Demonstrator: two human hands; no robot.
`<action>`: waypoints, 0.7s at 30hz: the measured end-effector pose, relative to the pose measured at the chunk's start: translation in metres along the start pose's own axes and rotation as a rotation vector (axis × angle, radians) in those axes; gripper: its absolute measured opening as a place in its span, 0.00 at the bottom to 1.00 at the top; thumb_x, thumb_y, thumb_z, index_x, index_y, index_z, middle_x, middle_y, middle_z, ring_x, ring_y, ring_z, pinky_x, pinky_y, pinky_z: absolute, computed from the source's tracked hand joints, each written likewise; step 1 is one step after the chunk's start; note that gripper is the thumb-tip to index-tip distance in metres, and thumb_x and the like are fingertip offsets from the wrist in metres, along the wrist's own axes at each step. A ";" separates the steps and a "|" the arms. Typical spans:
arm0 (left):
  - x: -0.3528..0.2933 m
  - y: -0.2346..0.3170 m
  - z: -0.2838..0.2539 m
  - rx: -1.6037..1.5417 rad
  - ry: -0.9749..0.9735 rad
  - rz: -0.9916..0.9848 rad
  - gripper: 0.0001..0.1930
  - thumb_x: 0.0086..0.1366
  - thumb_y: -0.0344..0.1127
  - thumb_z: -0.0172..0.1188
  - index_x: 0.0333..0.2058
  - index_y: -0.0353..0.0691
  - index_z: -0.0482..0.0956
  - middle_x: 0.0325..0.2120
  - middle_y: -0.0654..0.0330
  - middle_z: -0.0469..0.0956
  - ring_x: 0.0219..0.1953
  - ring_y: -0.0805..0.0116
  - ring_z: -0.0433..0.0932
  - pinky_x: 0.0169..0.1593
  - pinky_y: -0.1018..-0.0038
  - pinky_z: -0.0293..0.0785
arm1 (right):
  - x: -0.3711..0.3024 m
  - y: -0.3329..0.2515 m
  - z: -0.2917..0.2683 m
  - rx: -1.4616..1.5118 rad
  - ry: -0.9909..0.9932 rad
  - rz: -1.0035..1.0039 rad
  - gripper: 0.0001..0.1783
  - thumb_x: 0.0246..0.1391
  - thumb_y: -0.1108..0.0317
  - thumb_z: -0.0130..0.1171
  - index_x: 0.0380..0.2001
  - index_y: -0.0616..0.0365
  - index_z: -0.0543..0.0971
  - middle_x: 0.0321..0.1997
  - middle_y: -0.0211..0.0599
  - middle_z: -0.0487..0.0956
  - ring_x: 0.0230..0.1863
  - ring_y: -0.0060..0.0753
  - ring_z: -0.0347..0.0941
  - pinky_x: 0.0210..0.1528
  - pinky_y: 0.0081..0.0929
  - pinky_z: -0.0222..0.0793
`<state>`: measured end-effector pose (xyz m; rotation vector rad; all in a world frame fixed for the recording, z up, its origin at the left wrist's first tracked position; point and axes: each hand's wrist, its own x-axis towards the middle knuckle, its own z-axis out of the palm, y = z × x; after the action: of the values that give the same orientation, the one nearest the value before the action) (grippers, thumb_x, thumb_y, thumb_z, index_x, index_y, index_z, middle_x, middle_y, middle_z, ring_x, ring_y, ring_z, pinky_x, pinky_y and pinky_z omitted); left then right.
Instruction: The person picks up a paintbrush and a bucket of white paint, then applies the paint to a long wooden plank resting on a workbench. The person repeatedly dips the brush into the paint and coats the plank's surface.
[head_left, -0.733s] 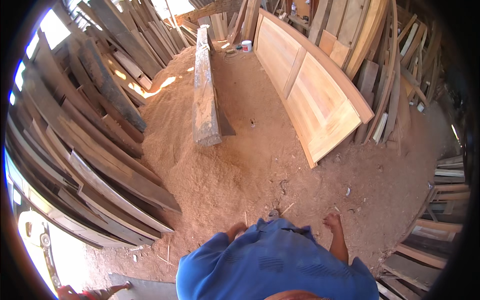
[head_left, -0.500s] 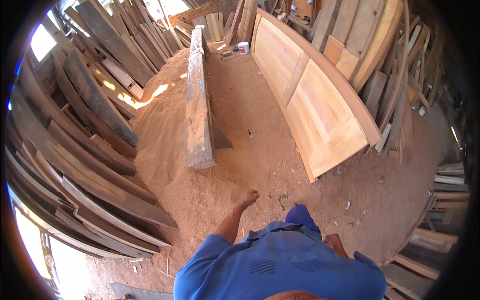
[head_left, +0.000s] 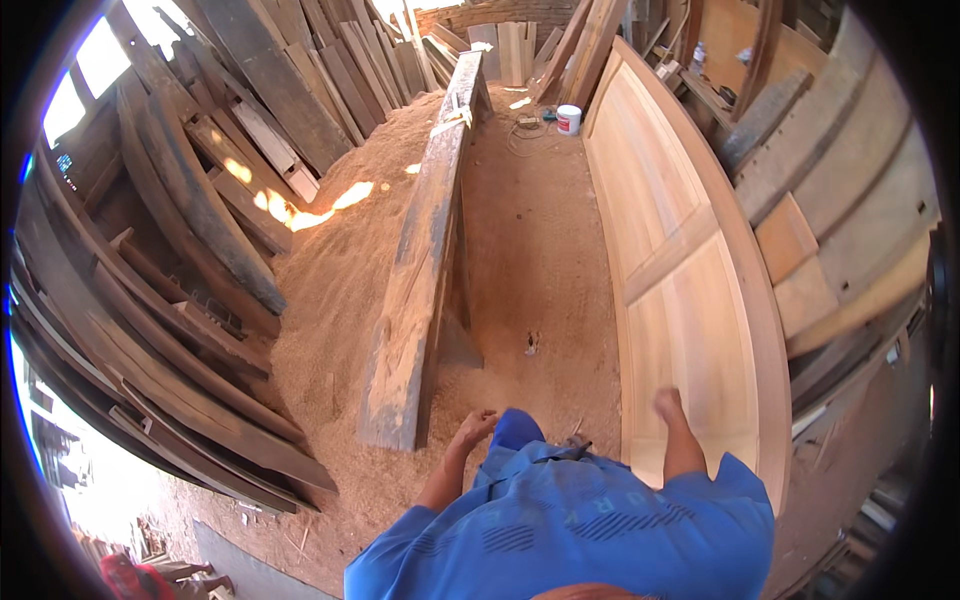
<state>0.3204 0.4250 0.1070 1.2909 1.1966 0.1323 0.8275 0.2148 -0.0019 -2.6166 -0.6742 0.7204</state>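
Both my hands swing free of anything as I stand beside a long workbench. My left hand [head_left: 476, 427] is loosely curled, near the close end of the narrow wooden bench [head_left: 410, 330], and nothing shows in it. My right hand [head_left: 668, 404], slightly blurred, has its fingers folded in with nothing visible in them. It hangs in front of a large pale panelled wooden door [head_left: 690, 330], and I cannot tell whether it touches it. The door rests on its long edge along my right. A strip of pale material [head_left: 455, 118] lies on the far part of the bench.
Sawdust [head_left: 330, 290] is heaped left of the bench. Boards [head_left: 190, 350] lean along the left; more planks [head_left: 850, 150] stand behind the door. A white and red bucket [head_left: 569, 120] and a cable [head_left: 525, 135] lie ahead. Another person in red [head_left: 135, 580] is at the lower left.
I have moved forward, between bench and door, which now appear closer. My right hand has come out in front of me; my left has drawn back nearer my body.
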 end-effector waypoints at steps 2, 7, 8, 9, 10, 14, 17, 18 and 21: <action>0.018 0.005 -0.015 -0.135 0.004 -0.017 0.25 0.66 0.47 0.57 0.54 0.31 0.74 0.36 0.57 0.81 0.34 0.68 0.79 0.37 0.74 0.75 | 0.047 -0.154 -0.031 0.212 -0.081 -0.257 0.14 0.52 0.69 0.50 0.15 0.60 0.74 0.19 0.42 0.77 0.22 0.31 0.74 0.24 0.36 0.69; 0.129 0.078 -0.039 -0.196 0.089 -0.107 0.22 0.67 0.43 0.57 0.54 0.33 0.74 0.37 0.58 0.80 0.35 0.71 0.79 0.37 0.74 0.76 | 0.136 -0.367 -0.066 0.531 -0.264 -0.363 0.11 0.63 0.62 0.51 0.33 0.58 0.76 0.25 0.29 0.78 0.23 0.22 0.73 0.24 0.26 0.68; 0.159 0.088 -0.054 -0.198 0.086 -0.069 0.22 0.66 0.43 0.58 0.53 0.33 0.74 0.36 0.59 0.80 0.34 0.71 0.79 0.36 0.73 0.75 | 0.149 -0.396 -0.061 0.519 -0.283 -0.365 0.11 0.63 0.63 0.51 0.34 0.58 0.76 0.25 0.29 0.78 0.23 0.22 0.73 0.24 0.25 0.68; 0.192 0.100 -0.069 -0.203 0.077 -0.020 0.22 0.66 0.43 0.58 0.52 0.34 0.75 0.35 0.59 0.80 0.33 0.71 0.78 0.34 0.73 0.74 | 0.170 -0.418 -0.058 0.505 -0.292 -0.370 0.11 0.63 0.63 0.51 0.34 0.58 0.76 0.25 0.29 0.78 0.23 0.22 0.72 0.24 0.25 0.68; 0.221 0.111 -0.084 -0.220 0.074 -0.004 0.22 0.66 0.43 0.58 0.52 0.33 0.75 0.35 0.59 0.80 0.34 0.71 0.78 0.35 0.73 0.75 | 0.189 -0.429 -0.049 0.487 -0.329 -0.311 0.11 0.62 0.63 0.50 0.31 0.58 0.76 0.24 0.29 0.77 0.22 0.22 0.72 0.24 0.25 0.68; 0.359 0.225 -0.149 0.043 0.024 0.232 0.24 0.65 0.44 0.59 0.53 0.32 0.73 0.37 0.57 0.81 0.37 0.67 0.79 0.39 0.72 0.77 | 0.300 -0.366 -0.018 0.187 -0.299 -0.510 0.14 0.54 0.68 0.51 0.16 0.56 0.75 0.15 0.34 0.73 0.16 0.29 0.70 0.19 0.30 0.65; 0.394 0.324 -0.198 0.100 0.059 0.223 0.25 0.65 0.45 0.59 0.54 0.33 0.72 0.41 0.52 0.81 0.42 0.64 0.80 0.45 0.70 0.77 | 0.298 -0.349 0.021 0.338 -0.256 0.057 0.12 0.49 0.72 0.53 0.13 0.59 0.73 0.13 0.38 0.72 0.15 0.34 0.71 0.14 0.34 0.63; 0.417 0.342 -0.218 0.179 0.085 0.254 0.25 0.65 0.45 0.59 0.55 0.34 0.72 0.43 0.50 0.81 0.43 0.63 0.80 0.47 0.70 0.76 | 0.300 -0.340 0.022 0.185 -0.300 -0.068 0.10 0.49 0.73 0.52 0.16 0.61 0.74 0.15 0.42 0.73 0.15 0.36 0.72 0.14 0.36 0.64; 0.474 0.441 -0.225 0.188 0.047 0.242 0.26 0.65 0.45 0.58 0.56 0.35 0.71 0.47 0.50 0.80 0.47 0.63 0.80 0.49 0.70 0.76 | 0.285 -0.294 0.018 0.610 -0.236 0.485 0.09 0.52 0.74 0.50 0.20 0.61 0.75 0.19 0.46 0.76 0.17 0.39 0.75 0.12 0.38 0.64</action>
<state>0.5953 1.0446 0.2082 1.6049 1.1088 0.2313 0.9311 0.6116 0.0021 -2.1365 0.1422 1.1689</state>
